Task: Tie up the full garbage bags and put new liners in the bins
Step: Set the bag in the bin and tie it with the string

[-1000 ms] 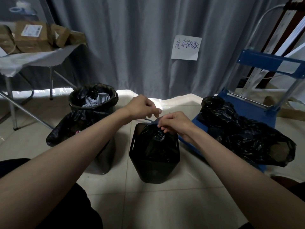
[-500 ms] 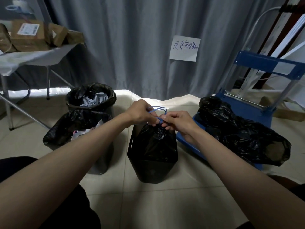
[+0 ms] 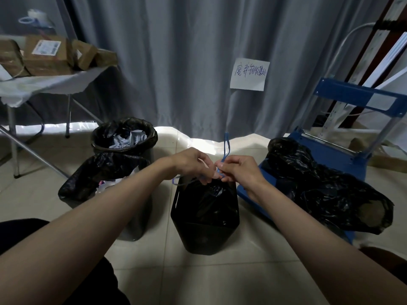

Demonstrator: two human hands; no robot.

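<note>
Both hands are working above the black plastic garbage bag (image 3: 207, 201): left hand (image 3: 193, 165) and right hand (image 3: 239, 168) are pinching the thin blue drawstring (image 3: 226, 146), fingers curled, knuckles nearly touching.

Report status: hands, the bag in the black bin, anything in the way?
Both hands, left and right, pinching the blue drawstring. Bag gathered shut, sitting in the black bin. Nothing in the way.
</note>
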